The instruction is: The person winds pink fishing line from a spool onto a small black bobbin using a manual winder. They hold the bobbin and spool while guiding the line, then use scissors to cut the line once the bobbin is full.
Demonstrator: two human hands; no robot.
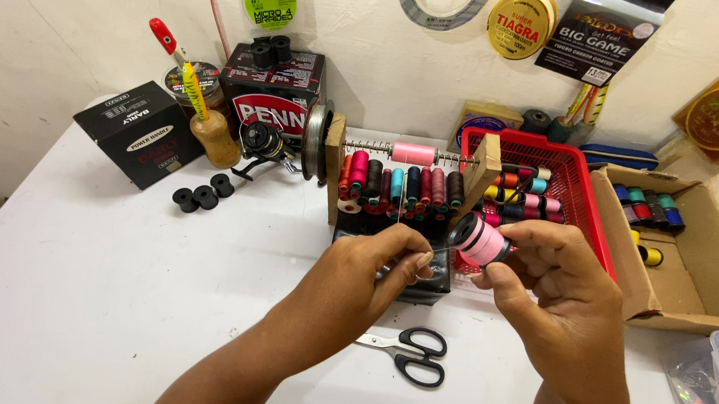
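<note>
While hands grip pink spool (482, 241) — scissors (408, 354), red basket (583, 205) nearby.

My left hand (373, 267) reaches in from below, forearm angled up, thumb and forefinger pinched tight together. My right hand (561, 296) sits beside it, wrist bent, fingertips curled around in a light grip.

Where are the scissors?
The scissors lie flat on the white table in the head view, low centre, between the left hand and right hand.
</note>
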